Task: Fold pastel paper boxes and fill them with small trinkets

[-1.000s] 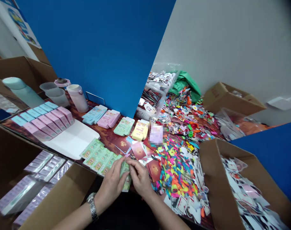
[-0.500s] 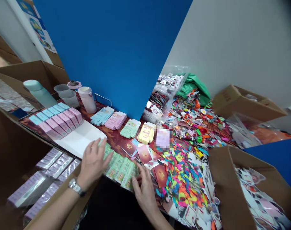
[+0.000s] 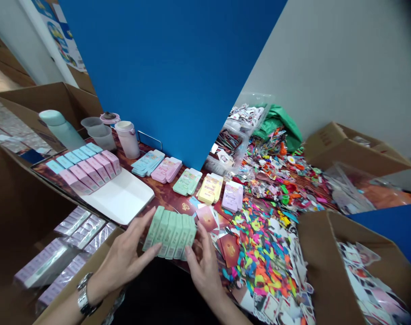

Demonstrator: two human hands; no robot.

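A row of several small green boxes (image 3: 171, 234) stands side by side at the table's front edge, narrow sides facing me. My left hand (image 3: 127, 250) grips the row's left end, thumb across the front and fingers behind. At the right end, my right hand (image 3: 203, 259) presses in with thumb and fingers, so the row is squeezed between both hands. Left of them a white board (image 3: 124, 198) lies on the table, with pink boxes (image 3: 90, 171) and blue boxes (image 3: 73, 158) lined up along its far side.
Flat stacks of blue, pink, green (image 3: 187, 181), yellow (image 3: 210, 188) and purple cartons (image 3: 232, 197) lie behind. Colourful small pieces (image 3: 259, 253) cover the right side. Cardboard boxes (image 3: 322, 253) flank the table. Wrapped purple packs (image 3: 44, 262) sit lower left. A blue panel (image 3: 168, 67) rises behind.
The green boxes, lying with their printed faces up before, now stand upright in a tight row. My left hand has moved down from above them to their left end.
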